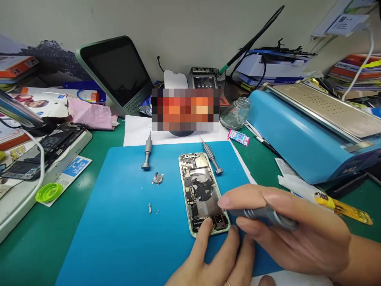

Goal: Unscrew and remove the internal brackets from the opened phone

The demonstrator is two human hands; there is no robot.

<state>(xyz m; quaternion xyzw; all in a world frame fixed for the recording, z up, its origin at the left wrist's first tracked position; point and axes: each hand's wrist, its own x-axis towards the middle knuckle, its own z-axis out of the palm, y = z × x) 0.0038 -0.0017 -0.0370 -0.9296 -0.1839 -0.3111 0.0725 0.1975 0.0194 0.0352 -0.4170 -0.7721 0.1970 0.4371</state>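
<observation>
An opened smartphone (206,198) with its inner parts bare lies on a blue mat (119,246). My left hand (214,262) rests at its bottom end. The index fingertip touches the lower inside, and the other fingers are stretched out by the bottom right corner. In my right hand (297,230) a grey screwdriver (268,216) is gripped between thumb and fingers, over the phone's lower right edge; its tip is hidden. Two more grey screwdrivers, one left (148,152) and one right (212,155), lie near the mat's far edge. A small circuit part (157,178) and a tiny metal piece (150,208) lie left of the phone.
A blue machine (291,131) fills the right side, with a yellow cutter (342,206) before it. A glass jar (236,113), a soldering station (204,79) and a dark-screened display (116,71) stand behind. At left are a white power strip (18,214) and a green cap (49,192).
</observation>
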